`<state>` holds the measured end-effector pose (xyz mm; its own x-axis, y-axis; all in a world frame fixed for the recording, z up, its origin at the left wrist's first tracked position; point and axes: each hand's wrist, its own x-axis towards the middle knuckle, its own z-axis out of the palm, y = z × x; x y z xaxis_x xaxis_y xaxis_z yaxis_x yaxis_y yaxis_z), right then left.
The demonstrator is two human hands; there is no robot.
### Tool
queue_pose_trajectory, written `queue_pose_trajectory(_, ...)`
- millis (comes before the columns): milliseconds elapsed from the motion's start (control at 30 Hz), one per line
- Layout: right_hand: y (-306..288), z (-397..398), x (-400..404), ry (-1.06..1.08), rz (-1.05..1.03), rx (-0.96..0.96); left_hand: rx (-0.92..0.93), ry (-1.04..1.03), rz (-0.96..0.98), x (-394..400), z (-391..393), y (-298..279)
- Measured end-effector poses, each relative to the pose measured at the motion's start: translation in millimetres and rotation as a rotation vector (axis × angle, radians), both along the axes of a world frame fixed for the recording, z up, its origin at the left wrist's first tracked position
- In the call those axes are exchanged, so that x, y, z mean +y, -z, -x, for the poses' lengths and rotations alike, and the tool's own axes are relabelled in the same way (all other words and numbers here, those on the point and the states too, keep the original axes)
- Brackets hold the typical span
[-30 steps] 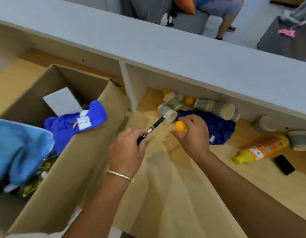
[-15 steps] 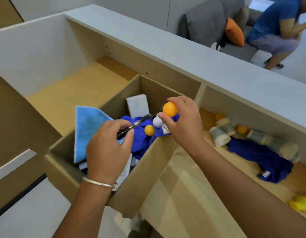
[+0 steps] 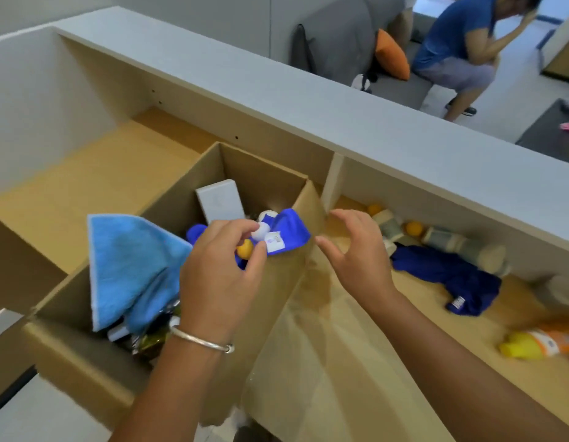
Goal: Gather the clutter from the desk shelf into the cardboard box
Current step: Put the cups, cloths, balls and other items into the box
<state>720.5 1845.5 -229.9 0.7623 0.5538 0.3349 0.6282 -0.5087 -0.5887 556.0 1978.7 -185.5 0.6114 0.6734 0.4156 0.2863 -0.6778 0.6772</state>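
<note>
The open cardboard box (image 3: 261,169) stands at the left of the desk. Inside lie a light blue cloth (image 3: 130,260), a royal blue cloth (image 3: 291,231), a white carton (image 3: 219,200), a white ball (image 3: 261,232) and an orange ball (image 3: 245,250). My left hand (image 3: 219,275) hovers over the box with loosely curled fingers and holds nothing. Over the box's right wall, my right hand (image 3: 356,250) is spread and empty. On the shelf to the right remain a dark blue cloth (image 3: 461,282), several grey-green rolls (image 3: 461,247) and an orange ball (image 3: 414,228).
A yellow-capped orange bottle (image 3: 544,342) lies at the right edge of the desk. The grey shelf top (image 3: 340,116) overhangs the compartments, with a divider (image 3: 332,183) beside the box. A person sits on a sofa (image 3: 340,49) in the background.
The black pen has left my left hand and the orange ball has left my right hand; both hands are now empty above the box. The view shifted back slightly to the right.
</note>
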Motion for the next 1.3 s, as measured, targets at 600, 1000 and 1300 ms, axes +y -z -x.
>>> queue_pose_trajectory(600, 71, -136, -138, 0.178, 0.171, 0.204, 0.413, 0.262, 0.074, -123, -199, 138)
queue_pose_trajectory(1000, 135, -226, -94, 0.044, 0.353, 0.314, 0.427, 0.145, 0.239, -130, -279, 208)
queue_pose_trajectory(1300, 144, -225, -70, 0.163, 0.364, 0.354, 0.425, 0.104, 0.241, -111, -262, 204)
